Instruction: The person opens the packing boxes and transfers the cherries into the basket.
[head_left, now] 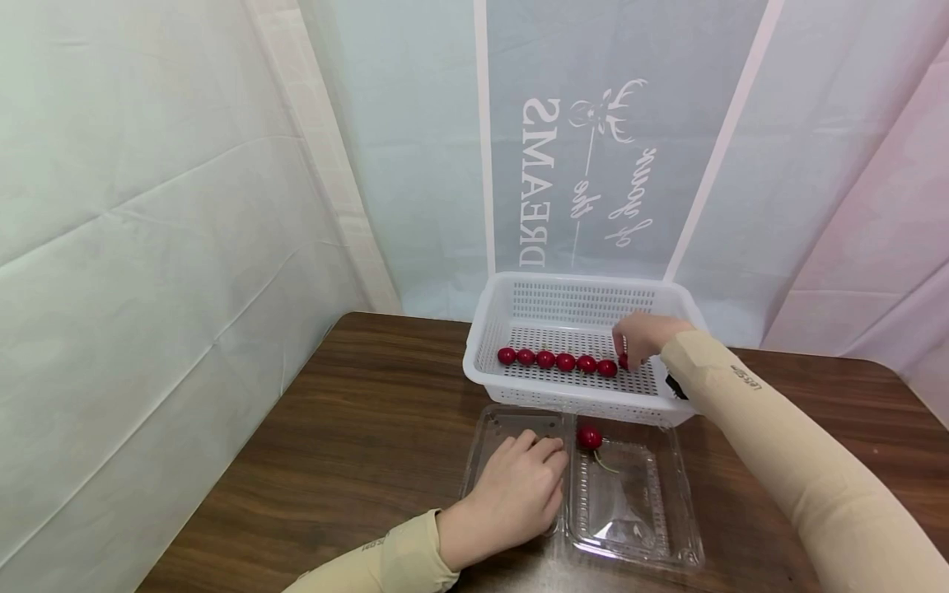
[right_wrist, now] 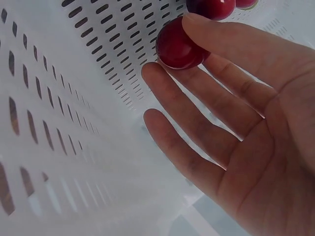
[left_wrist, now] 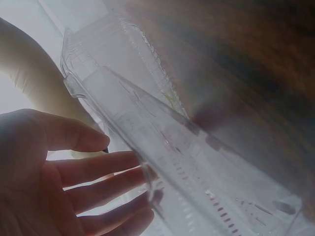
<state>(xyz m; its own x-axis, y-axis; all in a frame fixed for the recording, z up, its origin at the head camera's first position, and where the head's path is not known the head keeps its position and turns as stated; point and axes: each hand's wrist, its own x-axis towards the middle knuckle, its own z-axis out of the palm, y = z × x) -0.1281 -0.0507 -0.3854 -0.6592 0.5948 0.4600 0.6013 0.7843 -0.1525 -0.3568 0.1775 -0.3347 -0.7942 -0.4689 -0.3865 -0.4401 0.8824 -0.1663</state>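
My right hand reaches into the white perforated basket. Between its thumb and fingers it pinches a dark red cherry near the basket floor. Several more cherries lie in a row to the left of that one. My left hand lies over the left half of a clear plastic clamshell box, its fingers loosely extended and touching the lid. One cherry with a green stem sits at the back left of the box's right half.
Both containers are on a dark wooden table, the basket behind the opened box. Pale printed curtains hang behind the basket and along the left side. The basket's side wall rises close to my right fingers.
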